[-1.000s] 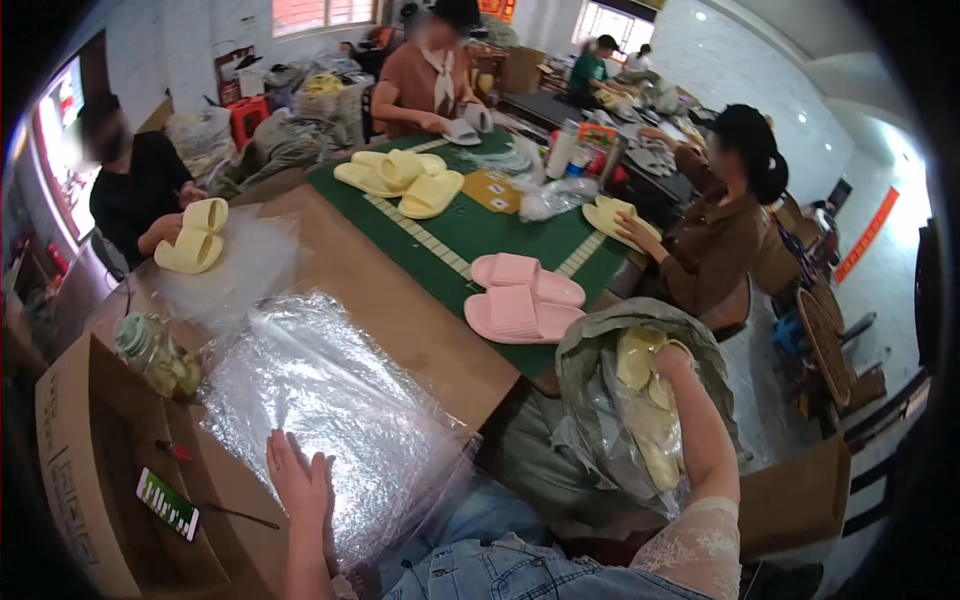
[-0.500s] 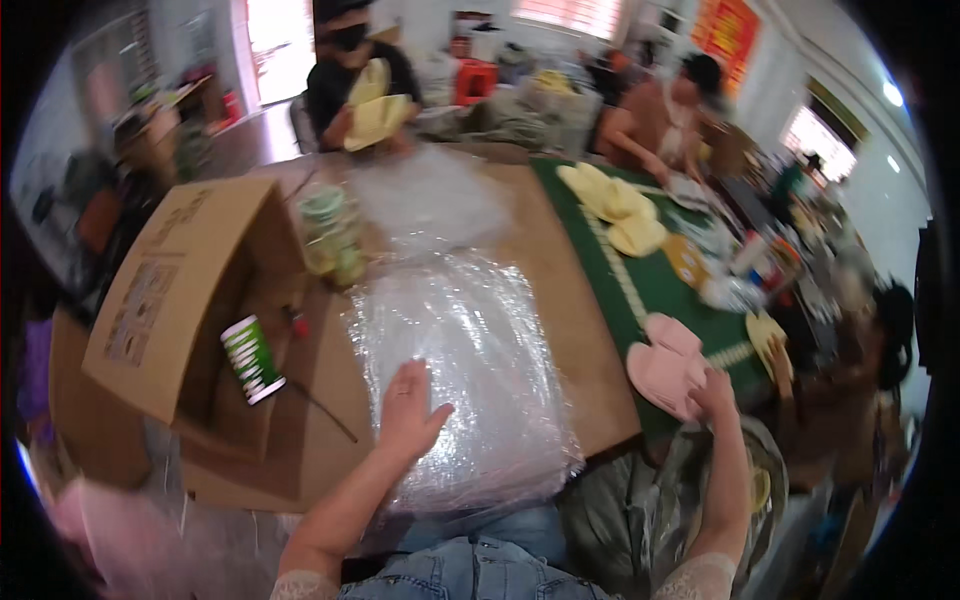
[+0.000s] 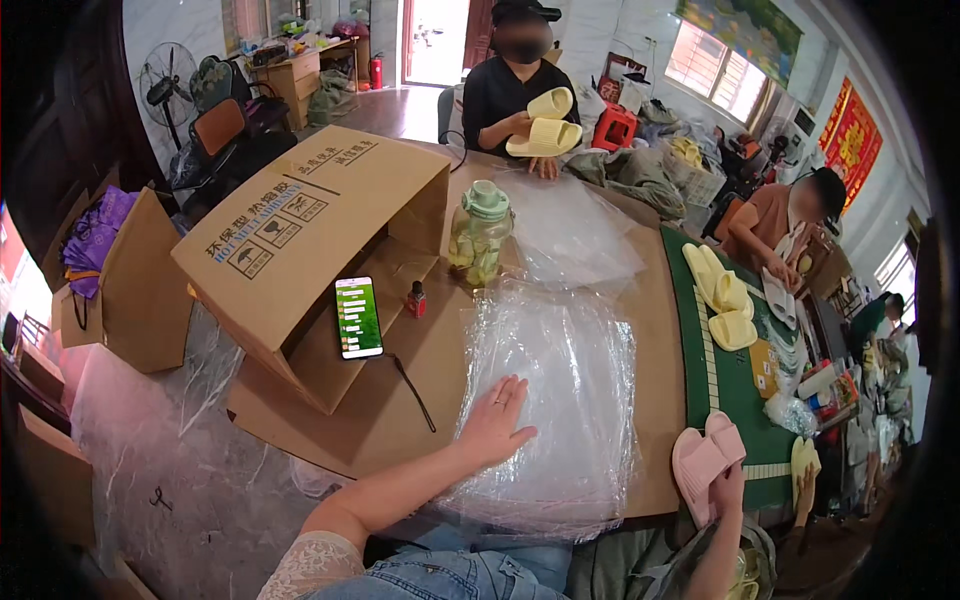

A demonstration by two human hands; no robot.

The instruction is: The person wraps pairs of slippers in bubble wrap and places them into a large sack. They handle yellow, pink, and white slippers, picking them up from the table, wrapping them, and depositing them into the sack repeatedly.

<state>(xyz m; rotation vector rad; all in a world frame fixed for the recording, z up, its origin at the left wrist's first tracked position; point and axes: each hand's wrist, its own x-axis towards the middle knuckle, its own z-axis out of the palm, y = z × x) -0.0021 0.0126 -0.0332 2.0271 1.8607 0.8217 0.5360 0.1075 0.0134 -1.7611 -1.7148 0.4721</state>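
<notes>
My left hand lies flat, fingers stretched, on a stack of clear plastic bags in front of me. A pair of pink slippers is at the near edge of the green mat, to the right of the bags. My right hand is closed on these slippers at their near right side; its fingertips are partly hidden. More clear plastic sheets lie farther back. Several pale yellow slippers rest on the mat beyond the pink ones.
An open cardboard box holds a lit phone near its opening. By it are a small red bottle and a green-lidded jar. A person across the table holds yellow slippers; another person's hand touches a slipper at right.
My view has turned left and sharpened, so the scene sits farther right. My left hand stays on the bags, and my right hand keeps hold of the pink slippers.
</notes>
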